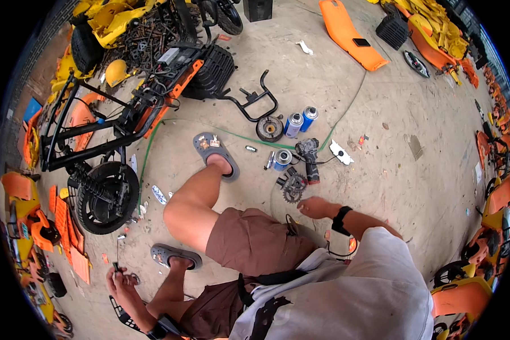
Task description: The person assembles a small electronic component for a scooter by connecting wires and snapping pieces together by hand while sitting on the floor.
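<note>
Grey shirt [374, 289] and brown shorts [255, 243]: nearest, worn by the seated person. Slippers: two, grey, one [215, 154] forward, one [174, 256] near the left knee.

Right hand [317, 207]: flat on the concrete floor [402, 170], fingers spread, holding nothing; a toothed sprocket [293, 190] just beside it.

Left hand [120, 283]: low at the left, fingers pinched on a small dark part [117, 266]; what kind cannot be told.

Spray cans: three; two upright [293, 124] [309, 118], one [281, 159] nearer the sprocket.

Cordless drill [308, 156]: one, lying between the cans and the sprocket.

Round hub [270, 128]: one, beside the upright cans.

Black frame with wheel [105, 195]: one, at the left.

Orange panel [348, 34]: one, far off.
</note>
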Demonstrator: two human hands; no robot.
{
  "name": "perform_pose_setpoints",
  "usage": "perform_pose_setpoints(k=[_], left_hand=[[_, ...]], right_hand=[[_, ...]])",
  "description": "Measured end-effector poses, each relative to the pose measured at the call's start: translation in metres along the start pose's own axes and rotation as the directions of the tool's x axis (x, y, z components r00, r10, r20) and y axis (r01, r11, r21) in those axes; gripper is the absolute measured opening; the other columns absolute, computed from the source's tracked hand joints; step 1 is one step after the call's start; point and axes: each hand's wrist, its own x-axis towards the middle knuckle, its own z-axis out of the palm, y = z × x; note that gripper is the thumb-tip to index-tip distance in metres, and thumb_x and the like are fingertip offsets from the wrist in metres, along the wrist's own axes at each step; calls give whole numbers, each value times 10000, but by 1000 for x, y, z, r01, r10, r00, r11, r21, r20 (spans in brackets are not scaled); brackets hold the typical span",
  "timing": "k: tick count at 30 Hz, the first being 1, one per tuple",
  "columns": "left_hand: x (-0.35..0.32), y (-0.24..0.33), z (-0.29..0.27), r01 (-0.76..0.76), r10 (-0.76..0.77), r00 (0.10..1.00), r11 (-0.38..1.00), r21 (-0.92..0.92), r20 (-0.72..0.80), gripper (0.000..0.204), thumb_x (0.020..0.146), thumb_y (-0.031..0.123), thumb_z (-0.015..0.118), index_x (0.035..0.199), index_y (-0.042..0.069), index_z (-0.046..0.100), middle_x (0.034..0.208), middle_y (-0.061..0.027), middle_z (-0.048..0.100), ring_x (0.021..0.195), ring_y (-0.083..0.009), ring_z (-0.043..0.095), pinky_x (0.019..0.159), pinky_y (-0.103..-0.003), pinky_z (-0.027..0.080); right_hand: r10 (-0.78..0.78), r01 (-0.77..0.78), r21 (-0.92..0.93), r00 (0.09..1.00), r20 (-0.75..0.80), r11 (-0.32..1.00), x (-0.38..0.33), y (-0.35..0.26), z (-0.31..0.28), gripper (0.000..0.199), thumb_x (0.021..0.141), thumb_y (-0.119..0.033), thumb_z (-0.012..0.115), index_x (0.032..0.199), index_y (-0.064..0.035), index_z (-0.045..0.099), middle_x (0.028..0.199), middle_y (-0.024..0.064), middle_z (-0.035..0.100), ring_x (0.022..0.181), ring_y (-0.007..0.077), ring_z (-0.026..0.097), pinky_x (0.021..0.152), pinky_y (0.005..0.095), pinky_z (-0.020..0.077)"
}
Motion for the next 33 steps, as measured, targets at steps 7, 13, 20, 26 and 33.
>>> perform_pose_setpoints(k=[7, 13, 20, 26, 33], left_hand=[[-22, -16, -78, -18, 39, 952, 997, 72, -305, 167, 921, 265, 605, 871, 120, 537, 590, 83, 355, 494, -6, 320, 405, -173, 241], [-29, -9, -45, -37, 14, 877, 999, -38, -480, 234, 939, 293, 579, 1084, 116, 630, 583, 92, 320, 453, -1, 253, 398, -172, 192], [-38, 5, -22, 57, -66, 970, 997, -46, -233, 262, 944, 266, 554, 1014, 36, 659, 671, 77, 416, 571, -20, 352, 500, -178, 282], [-55, 6, -14, 56, -72, 987, 992, -113, -143, 294, 981, 332, 481, 1016, 77, 624, 761, 19, 577, 643, -71, 512, 604, -225, 461], [-20, -35, 16, -261, 319, 903, 939, 224, -288, 276, 962, 272, 480, 982, -2, 509, 828, -212, 611, 736, -370, 602, 667, -453, 478]], right_hand=[[145, -119, -223, 984, 105, 968, 6, 93, 68, 308, 826, -241, 442, 837, -17, 653, 930, 229, 653, 874, 433, 608, 770, 509, 481], [169, -170, -23, 984, -53, 985, -2, 85, 60, 291, 865, -194, 470, 987, -20, 669, 997, 193, 663, 922, 448, 593, 821, 468, 498], [68, 55, 679, 986, -153, 732, 40, -27, -29, 235, 950, -126, 493, 1103, 15, 604, 793, 85, 660, 617, 138, 603, 550, 255, 498], [-38, 399, 636, 864, -502, 660, 44, -210, -128, 299, 952, -165, 478, 1210, -27, 541, 721, 13, 554, 550, 72, 450, 494, 212, 385], [-187, 143, 900, 980, -70, 412, -10, -370, -103, 119, 907, -187, 575, 942, -78, 605, 733, 13, 593, 662, 125, 554, 611, 277, 481]])
